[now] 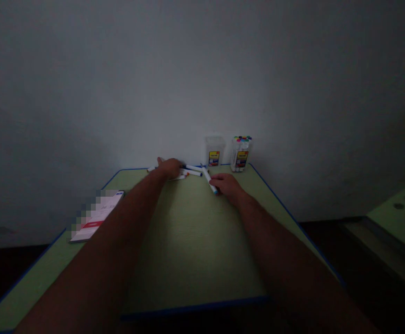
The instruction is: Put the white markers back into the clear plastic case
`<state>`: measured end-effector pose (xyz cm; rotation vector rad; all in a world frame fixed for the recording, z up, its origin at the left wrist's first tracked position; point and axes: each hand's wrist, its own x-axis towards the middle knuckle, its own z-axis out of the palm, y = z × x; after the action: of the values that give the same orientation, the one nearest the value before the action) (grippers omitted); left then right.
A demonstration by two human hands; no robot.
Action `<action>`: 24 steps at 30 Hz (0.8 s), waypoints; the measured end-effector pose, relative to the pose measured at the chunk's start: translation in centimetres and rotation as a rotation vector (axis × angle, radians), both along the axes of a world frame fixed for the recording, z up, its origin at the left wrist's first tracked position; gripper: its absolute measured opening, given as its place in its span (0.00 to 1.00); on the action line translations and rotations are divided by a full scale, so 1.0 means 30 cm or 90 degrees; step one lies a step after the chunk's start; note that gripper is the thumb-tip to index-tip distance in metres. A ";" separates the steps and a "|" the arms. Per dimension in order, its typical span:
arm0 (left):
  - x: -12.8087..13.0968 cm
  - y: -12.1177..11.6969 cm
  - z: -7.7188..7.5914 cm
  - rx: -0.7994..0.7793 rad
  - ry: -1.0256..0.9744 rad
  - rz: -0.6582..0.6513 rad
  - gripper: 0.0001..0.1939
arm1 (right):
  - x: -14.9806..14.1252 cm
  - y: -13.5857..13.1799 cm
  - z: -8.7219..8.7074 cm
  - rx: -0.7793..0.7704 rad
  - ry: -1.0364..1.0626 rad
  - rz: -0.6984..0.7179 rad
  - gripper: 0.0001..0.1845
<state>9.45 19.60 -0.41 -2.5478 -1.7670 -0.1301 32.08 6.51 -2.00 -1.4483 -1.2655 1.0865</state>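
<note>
At the far end of the table, my left hand (pixel 170 168) lies low over several loose white markers, with one finger sticking out apart at its left side. Its other fingers are partly hidden behind the hand. Beside it, a white marker with a dark blue end (pixel 192 172) lies on the tabletop. A white marker with a light blue end (pixel 209 179) is pinched in my right hand (pixel 226 183), slanting away toward the wall. Behind the right hand stand a clear, see-through plastic box (pixel 215 143) with a yellow label and a similar box filled with colourful-capped markers (pixel 240 154).
The pale green table (pixel 198 250) has a blue edge, and its far end meets a grey wall (pixel 174 83). A flat white and red booklet or box (pixel 99 215), partly pixelated, lies at the left. Another green surface (pixel 404 208) shows at far right.
</note>
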 end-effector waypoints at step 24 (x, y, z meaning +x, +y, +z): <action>-0.057 -0.454 0.046 -0.029 -0.393 0.036 0.16 | -0.020 -0.008 0.007 0.002 0.009 0.018 0.05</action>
<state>7.74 5.97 0.95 -2.6671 -2.0239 -0.9753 31.48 6.27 -1.80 -1.4230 -1.2808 1.1111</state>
